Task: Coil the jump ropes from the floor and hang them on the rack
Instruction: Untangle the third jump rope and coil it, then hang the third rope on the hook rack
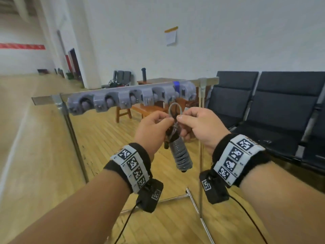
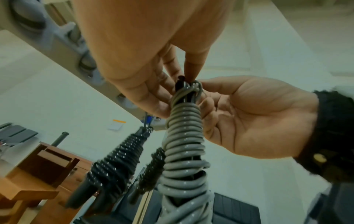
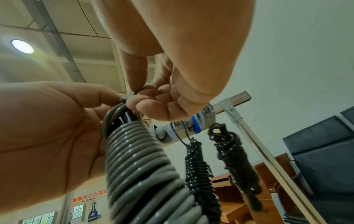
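Head view: both hands are raised in front of a metal rack [image 1: 44, 100] fitted with a row of grey hook blocks [image 1: 105, 103]. Left hand [image 1: 151, 131] and right hand [image 1: 202, 127] meet at the top of a coiled grey jump rope [image 1: 182, 155], which hangs down between the wrists, clear of the rack and just below its bar. A small grey loop [image 1: 174, 110] of the same rope stands up above the fingertips, close under the hook blocks; contact with a hook cannot be confirmed.

Left hand: thumb and forefinger closed in a pinch on the rope at the base of the loop. In the right wrist view the left palm [image 3: 47, 136] lies against the side of the coil [image 3: 141, 166].

Right hand: thumb and forefinger likewise pinched on the rope at the loop base, remaining fingers curled loosely beneath. The left wrist view shows the right palm [image 2: 258, 121] turned towards the coil [image 2: 184, 136], with black handle ends [image 2: 181, 84] protruding from the top of the winding.

Two black coiled jump ropes [image 3: 199, 174] [image 3: 237, 163] hang from the right end of the rack, beside a blue band [image 3: 196, 124] on the bar.

Surroundings: wooden floor [image 1: 44, 155], dark seats [image 1: 281, 111] to the right, wooden stool [image 1: 140, 110] behind the rack, white wall [image 1: 228, 41] with a paper notice [image 1: 171, 36]
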A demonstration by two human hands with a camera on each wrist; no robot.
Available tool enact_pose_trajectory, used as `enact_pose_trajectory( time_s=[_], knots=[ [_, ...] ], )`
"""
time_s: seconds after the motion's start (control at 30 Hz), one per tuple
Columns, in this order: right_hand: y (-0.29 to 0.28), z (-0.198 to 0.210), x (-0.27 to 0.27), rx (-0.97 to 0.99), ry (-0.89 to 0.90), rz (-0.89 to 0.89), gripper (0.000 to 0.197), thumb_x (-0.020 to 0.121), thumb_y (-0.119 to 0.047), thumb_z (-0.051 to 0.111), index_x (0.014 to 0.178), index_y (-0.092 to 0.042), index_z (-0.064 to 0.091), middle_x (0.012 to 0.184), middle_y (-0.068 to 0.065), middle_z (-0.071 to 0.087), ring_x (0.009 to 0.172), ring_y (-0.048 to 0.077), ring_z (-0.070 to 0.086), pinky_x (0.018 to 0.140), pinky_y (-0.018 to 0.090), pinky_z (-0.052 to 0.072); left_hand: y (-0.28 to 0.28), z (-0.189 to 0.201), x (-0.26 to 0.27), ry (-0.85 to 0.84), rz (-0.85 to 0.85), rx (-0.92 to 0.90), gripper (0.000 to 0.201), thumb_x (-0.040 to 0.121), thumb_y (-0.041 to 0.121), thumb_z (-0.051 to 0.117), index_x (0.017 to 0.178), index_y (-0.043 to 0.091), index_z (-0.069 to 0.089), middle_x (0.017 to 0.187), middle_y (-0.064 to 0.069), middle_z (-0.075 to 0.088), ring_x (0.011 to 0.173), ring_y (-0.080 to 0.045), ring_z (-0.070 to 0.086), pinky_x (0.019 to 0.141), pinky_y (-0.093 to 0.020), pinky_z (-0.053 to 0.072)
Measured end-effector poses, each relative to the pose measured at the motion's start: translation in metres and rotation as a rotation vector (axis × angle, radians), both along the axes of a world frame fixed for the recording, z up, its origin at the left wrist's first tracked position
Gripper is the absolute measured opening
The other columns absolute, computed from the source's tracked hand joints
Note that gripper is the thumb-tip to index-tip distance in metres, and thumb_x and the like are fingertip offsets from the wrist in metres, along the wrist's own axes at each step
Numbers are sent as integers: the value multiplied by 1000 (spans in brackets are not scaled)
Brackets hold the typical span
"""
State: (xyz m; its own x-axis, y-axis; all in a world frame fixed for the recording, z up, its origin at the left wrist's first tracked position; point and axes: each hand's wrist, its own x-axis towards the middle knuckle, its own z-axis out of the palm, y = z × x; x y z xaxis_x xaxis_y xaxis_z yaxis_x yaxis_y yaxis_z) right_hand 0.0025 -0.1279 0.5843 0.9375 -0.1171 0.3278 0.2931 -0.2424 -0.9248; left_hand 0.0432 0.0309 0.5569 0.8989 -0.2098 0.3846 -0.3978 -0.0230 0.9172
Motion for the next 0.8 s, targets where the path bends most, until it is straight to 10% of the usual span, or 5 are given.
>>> enact_pose_trajectory(
  time_s=[0.33, 0.8],
  knots=[
    [51, 25, 61, 57, 67, -10, 13, 96, -22, 68, 92, -11, 72, 67, 0, 65, 62, 19, 63, 59, 31, 54, 45, 17, 48, 200, 120, -241, 20, 96, 25, 70, 77, 28, 78, 73, -1, 74, 56, -10, 68, 78, -44, 65],
    [67, -3, 96, 27, 130, -60, 11, 99, -16, 63, 97, -6, 67, 68, 4, 60, 56, 18, 57, 48, 29, 47, 51, -2, 82, 315, 152, -118, 14, 99, 17, 65, 86, 15, 70, 87, -12, 77, 82, -33, 80, 75, -50, 67]
  ],
)
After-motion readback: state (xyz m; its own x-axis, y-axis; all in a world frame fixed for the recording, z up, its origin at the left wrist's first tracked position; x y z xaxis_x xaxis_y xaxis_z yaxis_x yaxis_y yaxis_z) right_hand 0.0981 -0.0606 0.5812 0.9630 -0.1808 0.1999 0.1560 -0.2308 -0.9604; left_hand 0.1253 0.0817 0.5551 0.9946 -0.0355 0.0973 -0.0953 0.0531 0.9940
